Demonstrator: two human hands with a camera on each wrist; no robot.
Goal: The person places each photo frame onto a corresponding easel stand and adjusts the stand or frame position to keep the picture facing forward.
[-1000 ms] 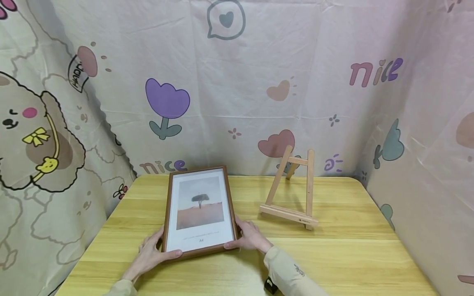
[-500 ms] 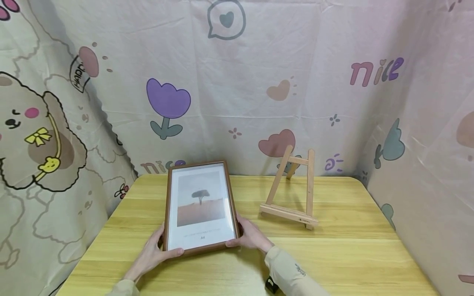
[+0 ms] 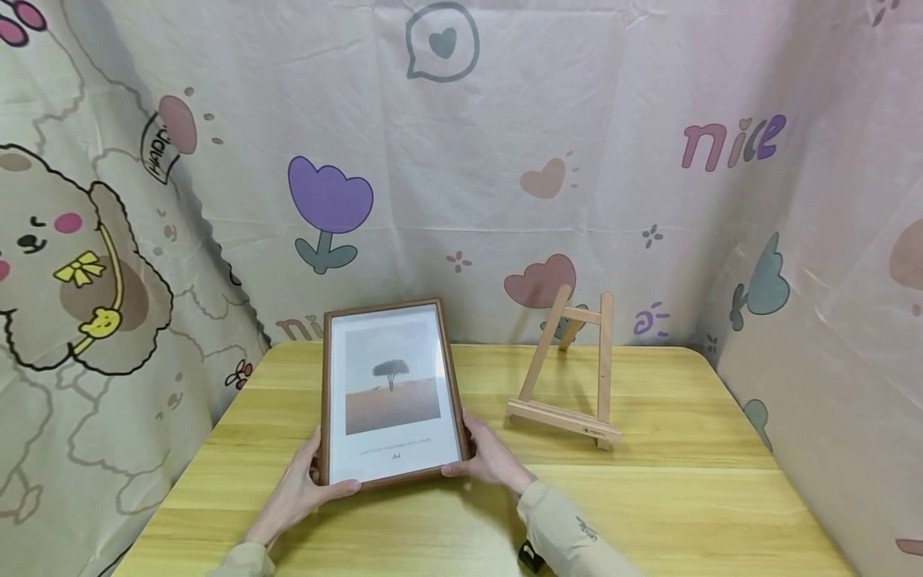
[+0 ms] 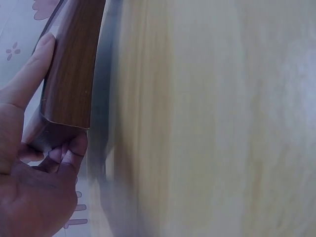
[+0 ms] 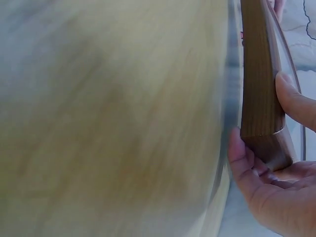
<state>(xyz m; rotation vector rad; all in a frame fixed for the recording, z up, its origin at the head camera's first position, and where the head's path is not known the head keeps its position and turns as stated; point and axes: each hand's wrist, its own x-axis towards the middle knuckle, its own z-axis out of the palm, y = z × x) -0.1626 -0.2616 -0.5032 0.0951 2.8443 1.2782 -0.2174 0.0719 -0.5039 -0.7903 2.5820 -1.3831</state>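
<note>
1. Head view: here I am, left hand [image 3: 299, 487] and right hand [image 3: 493, 457] each pinching a lower corner of the picture frame [image 3: 392, 385]. It sits right between my fingers, tree print facing me, top edge reaching away from them. The easel [image 3: 562, 419] stands on the tabletop [image 3: 685, 489] beyond my right fingers, well apart from the frame. Getting hold of it: done. The frame isn't on the easel, and setting it down and letting go are both left to do.

2. Left wrist view: my left thumb [image 4: 40, 59] lies over the rail's front edge, and the other fingers curl in behind the corner. A dark, shadowy strip runs alongside the rail, so I'd judge the lift begun, at least at my fingers.

3. Right wrist view: same story, mirrored! My right thumb [image 5: 294, 101] presses the front edge, fingers hooked beneath the corner. A secure grip, I'd say; whether the far edge is off the tabletop I cannot tell.
</note>
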